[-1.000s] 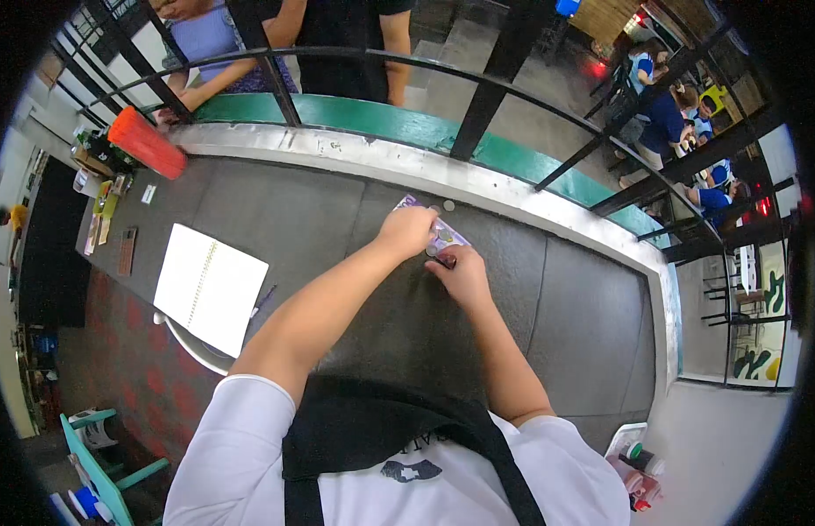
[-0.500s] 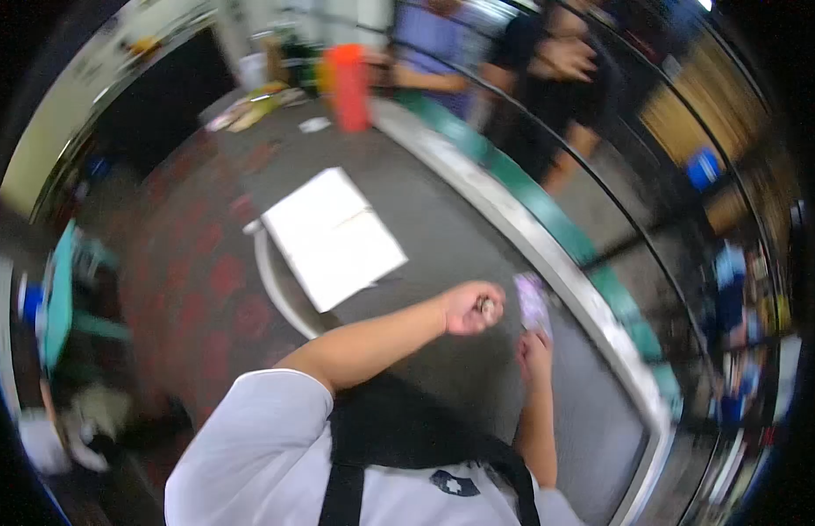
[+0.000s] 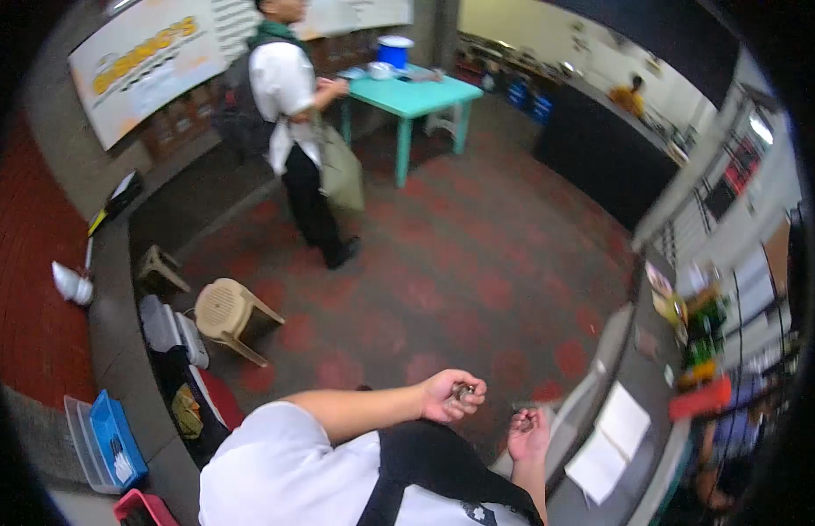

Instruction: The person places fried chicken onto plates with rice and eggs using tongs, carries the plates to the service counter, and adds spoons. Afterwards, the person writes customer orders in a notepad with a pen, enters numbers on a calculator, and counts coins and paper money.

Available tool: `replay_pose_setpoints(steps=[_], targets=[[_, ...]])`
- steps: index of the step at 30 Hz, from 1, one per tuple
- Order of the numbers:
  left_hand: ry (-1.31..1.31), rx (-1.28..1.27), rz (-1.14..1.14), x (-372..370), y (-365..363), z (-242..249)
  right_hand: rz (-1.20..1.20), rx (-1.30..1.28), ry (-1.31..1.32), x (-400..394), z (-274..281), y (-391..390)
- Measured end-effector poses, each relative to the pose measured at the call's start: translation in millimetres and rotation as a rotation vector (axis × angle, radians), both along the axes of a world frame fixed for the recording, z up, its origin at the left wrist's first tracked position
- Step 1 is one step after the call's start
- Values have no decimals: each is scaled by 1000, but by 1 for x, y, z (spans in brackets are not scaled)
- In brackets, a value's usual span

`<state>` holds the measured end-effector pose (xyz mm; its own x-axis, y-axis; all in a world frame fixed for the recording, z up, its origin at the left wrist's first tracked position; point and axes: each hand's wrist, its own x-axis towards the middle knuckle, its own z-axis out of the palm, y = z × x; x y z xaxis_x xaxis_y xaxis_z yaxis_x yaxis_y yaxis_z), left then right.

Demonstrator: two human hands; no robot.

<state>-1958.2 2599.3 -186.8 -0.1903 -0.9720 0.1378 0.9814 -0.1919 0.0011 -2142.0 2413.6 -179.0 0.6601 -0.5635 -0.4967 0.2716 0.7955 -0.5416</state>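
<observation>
My left hand (image 3: pixel 454 397) is in front of my body, palm up, its fingers curled around several small, shiny coins (image 3: pixel 462 391). Close by to the right is my right hand (image 3: pixel 528 436), lower in the view, with curled fingers and a small grey coin-like piece (image 3: pixel 525 426) at their tips. A gap separates the two hands. Beyond the right hand, an open notebook (image 3: pixel 611 443) with white pages lies on the grey counter (image 3: pixel 650 368).
A person (image 3: pixel 289 114) with a backpack stands near a turquoise table (image 3: pixel 413 95). A beige stool (image 3: pixel 227 307) is on the patterned floor at left. At the left ledge is a blue tray (image 3: pixel 118 438). A red container (image 3: pixel 701 397) stands at the counter's far side.
My view has swung left from the counter to the room. The purple banknote that was in my right hand is out of sight; that hand is now curled nearer my left.
</observation>
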Motion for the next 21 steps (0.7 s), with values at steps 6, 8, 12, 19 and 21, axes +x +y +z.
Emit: replay_pose_setpoints(steps=[6,8,12,19,21], targets=[[59,48,506,133,172,-16,854,596,-263,237,-18,115],[86,119,688,156,217,-13,967,541,-295,291,6,157],[195,158,921,189,284,-27,909,246,211,384,-6,237],[331,267,1210,254,338,-86,1207,151,322,510,-16,310],[363,400,1292,283,353,-86,1329,368,368,559,-52,316]])
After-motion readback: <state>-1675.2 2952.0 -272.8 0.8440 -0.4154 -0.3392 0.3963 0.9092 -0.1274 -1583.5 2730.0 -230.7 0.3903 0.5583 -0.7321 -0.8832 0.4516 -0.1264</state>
